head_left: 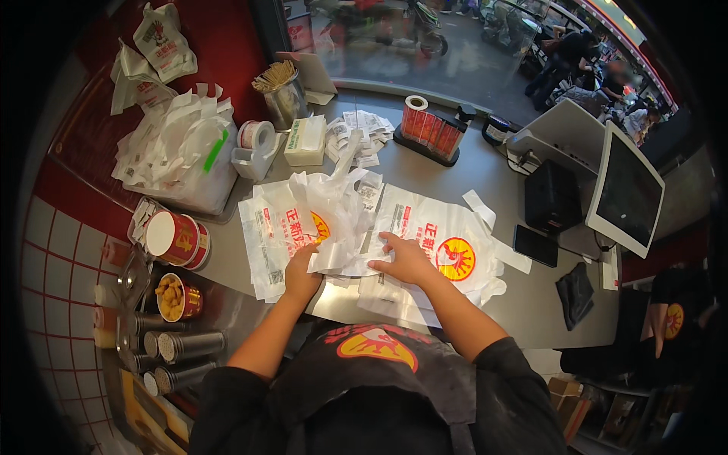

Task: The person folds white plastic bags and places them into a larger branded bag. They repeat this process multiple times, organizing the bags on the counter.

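Note:
White plastic carrier bags with red and yellow print lie in two piles on the metal counter. My left hand [303,271] is closed on the near edge of a crumpled plastic bag [334,201] in the left pile; some of its fingertips are hidden by the plastic. Over the left edge of the flat bags [402,220] on the right rests my right hand [403,259], thumb and forefinger spread apart. Between the piles, printed paper slips [370,188] show partly from under the plastic.
At left stand a bin of bags [182,167], stacked paper buckets [173,236] and a cup of fried pieces [180,297]. Behind are skewers [277,80], a tissue box [305,142] and a red holder [431,135]. A phone [535,246] and screen [626,189] are at right.

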`<state>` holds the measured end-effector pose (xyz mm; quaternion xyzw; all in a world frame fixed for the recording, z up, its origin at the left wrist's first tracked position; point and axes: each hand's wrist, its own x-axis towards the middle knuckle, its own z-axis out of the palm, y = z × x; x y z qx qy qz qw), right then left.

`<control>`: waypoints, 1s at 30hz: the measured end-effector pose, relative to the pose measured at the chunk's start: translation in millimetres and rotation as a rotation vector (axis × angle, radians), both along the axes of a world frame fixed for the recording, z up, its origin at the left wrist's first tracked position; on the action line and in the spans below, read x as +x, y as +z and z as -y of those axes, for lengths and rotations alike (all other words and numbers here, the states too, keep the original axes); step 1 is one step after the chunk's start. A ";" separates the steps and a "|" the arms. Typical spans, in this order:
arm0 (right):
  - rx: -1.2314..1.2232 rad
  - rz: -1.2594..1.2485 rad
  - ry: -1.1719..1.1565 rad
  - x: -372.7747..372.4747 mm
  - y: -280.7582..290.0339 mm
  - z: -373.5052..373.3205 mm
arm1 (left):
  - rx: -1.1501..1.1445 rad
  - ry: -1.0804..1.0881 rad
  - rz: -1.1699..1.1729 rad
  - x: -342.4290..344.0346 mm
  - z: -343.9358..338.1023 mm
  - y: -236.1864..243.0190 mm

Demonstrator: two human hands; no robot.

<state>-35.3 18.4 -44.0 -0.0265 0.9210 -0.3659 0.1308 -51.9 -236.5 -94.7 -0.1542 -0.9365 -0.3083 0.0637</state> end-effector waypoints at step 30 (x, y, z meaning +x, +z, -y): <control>-0.421 -0.100 -0.584 46.9 24.2 4.8 | -0.545 0.482 -0.300 -270.8 447.2 198.0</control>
